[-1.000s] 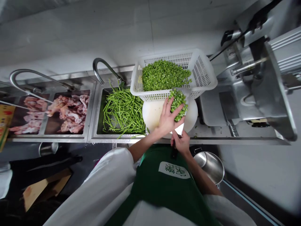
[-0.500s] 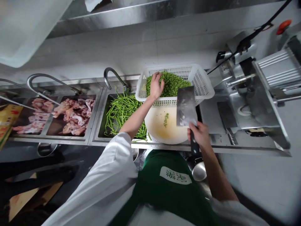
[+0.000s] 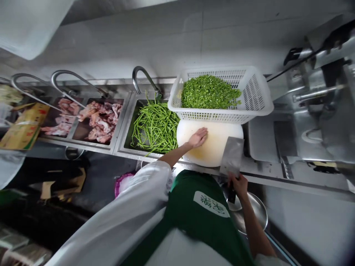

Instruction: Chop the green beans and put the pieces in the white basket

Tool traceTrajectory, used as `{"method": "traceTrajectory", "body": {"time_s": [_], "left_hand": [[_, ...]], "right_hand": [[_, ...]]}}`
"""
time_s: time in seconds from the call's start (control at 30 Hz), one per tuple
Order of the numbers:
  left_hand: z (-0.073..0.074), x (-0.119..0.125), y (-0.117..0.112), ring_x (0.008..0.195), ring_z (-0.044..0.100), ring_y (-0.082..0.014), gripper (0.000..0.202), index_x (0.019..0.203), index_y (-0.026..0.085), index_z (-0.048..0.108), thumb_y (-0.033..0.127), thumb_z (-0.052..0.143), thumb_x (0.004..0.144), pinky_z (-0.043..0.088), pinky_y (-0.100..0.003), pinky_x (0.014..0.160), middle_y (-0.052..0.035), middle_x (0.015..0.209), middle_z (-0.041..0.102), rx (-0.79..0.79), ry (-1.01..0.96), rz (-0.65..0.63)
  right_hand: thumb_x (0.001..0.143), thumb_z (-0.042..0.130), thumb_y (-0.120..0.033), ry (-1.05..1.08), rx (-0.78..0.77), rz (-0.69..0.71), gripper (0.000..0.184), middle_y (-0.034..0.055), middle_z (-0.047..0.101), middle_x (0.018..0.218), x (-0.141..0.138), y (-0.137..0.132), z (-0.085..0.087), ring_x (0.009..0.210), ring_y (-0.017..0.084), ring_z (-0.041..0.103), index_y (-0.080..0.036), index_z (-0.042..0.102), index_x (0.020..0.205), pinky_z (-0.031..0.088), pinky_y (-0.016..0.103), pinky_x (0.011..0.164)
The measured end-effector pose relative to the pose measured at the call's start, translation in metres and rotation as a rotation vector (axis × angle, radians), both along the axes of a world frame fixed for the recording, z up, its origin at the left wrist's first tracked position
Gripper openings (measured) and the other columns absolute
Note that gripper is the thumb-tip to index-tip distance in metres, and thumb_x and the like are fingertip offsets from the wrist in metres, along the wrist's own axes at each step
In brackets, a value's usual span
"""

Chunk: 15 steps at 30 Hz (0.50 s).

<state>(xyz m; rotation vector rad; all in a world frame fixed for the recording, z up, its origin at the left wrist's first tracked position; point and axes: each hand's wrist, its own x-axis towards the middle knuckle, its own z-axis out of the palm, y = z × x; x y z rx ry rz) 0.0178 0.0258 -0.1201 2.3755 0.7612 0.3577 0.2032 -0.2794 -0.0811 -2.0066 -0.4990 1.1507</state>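
Gripping the cleaver (image 3: 233, 154), right hand (image 3: 239, 183) curled; left hand (image 3: 198, 138) flat over cutting board (image 3: 215, 146).

Two hands (image 3: 198, 137) (image 3: 238, 183), one held cleaver (image 3: 233, 155), one round board (image 3: 217, 142), one white basket (image 3: 213, 115)

Commercial-style kitchen, steel sinks (image 3: 121, 122), curved taps (image 3: 150, 81), raw meat (image 3: 104, 120), cutting board (image 3: 216, 142), cleaver (image 3: 233, 155)

A pale tiled wall (image 3: 166, 48) backs the steel counter (image 3: 262, 169).
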Motion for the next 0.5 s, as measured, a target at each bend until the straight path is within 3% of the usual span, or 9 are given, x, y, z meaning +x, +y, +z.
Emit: {"method": "traceTrajectory", "body": {"time_s": [0.07, 0.17, 0.23, 0.33, 0.43, 0.5], "left_hand": [[0.0, -0.01, -0.016, 0.153, 0.039, -0.0191, 0.05, 0.14, 0.015, 0.059, 0.039, 0.032, 0.106, 0.031, -0.046, 0.13, -0.0125, 0.156, 0.054, -0.019, -0.049, -0.033], [-0.006, -0.011, -0.042, 0.157, 0.032, -0.0226, 0.057, 0.147, 0.008, 0.052, 0.043, 0.03, 0.108, 0.028, -0.049, 0.131, -0.0185, 0.16, 0.047, -0.015, -0.096, 0.232], [-0.01, 0.001, -0.055, 0.159, 0.027, -0.0268, 0.061, 0.151, 0.005, 0.047, 0.044, 0.028, 0.108, 0.023, -0.054, 0.132, -0.0222, 0.162, 0.041, -0.026, -0.084, 0.396], [-0.011, 0.026, -0.068, 0.16, 0.025, -0.0285, 0.06, 0.153, 0.008, 0.044, 0.043, 0.029, 0.108, 0.022, -0.056, 0.132, -0.0204, 0.165, 0.039, -0.08, -0.084, 0.423], [0.006, 0.031, -0.081, 0.16, 0.024, -0.0258, 0.057, 0.156, 0.014, 0.042, 0.041, 0.027, 0.108, 0.027, -0.055, 0.131, -0.0157, 0.166, 0.038, -0.109, -0.138, 0.41], [0.033, 0.021, -0.092, 0.16, 0.024, -0.0233, 0.056, 0.159, 0.018, 0.038, 0.04, 0.025, 0.109, 0.027, -0.052, 0.132, -0.0127, 0.167, 0.037, -0.077, -0.173, 0.38]], "right_hand": [[0.072, 0.068, -0.071, -0.017, -0.013, 0.013, 0.052, 0.0046, 0.06, 0.045, -0.01, 0.015, -0.007, 0.04, 0.018, 0.056, -0.023, 0.052, 0.062, 0.044, 0.029, 0.043], [0.075, 0.065, -0.069, -0.02, -0.026, 0.068, 0.049, 0.0054, 0.06, 0.046, -0.032, 0.041, -0.007, 0.04, 0.018, 0.056, -0.024, 0.052, 0.065, 0.044, 0.028, 0.043], [0.077, 0.063, -0.067, 0.023, -0.014, 0.106, 0.046, 0.0041, 0.06, 0.047, -0.052, 0.061, -0.006, 0.039, 0.018, 0.056, -0.024, 0.051, 0.067, 0.043, 0.028, 0.041], [0.08, 0.06, -0.063, 0.109, 0.031, 0.146, 0.04, 0.0008, 0.058, 0.047, -0.086, 0.085, -0.002, 0.039, 0.019, 0.055, -0.026, 0.049, 0.072, 0.042, 0.029, 0.039], [0.083, 0.058, -0.059, 0.134, 0.082, 0.161, 0.035, -0.0014, 0.057, 0.047, -0.11, 0.087, 0.01, 0.039, 0.018, 0.054, -0.027, 0.047, 0.074, 0.042, 0.029, 0.039], [0.085, 0.058, -0.057, 0.125, 0.119, 0.188, 0.034, -0.0015, 0.058, 0.049, -0.115, 0.077, 0.025, 0.04, 0.018, 0.054, -0.027, 0.047, 0.073, 0.044, 0.03, 0.04]]}}
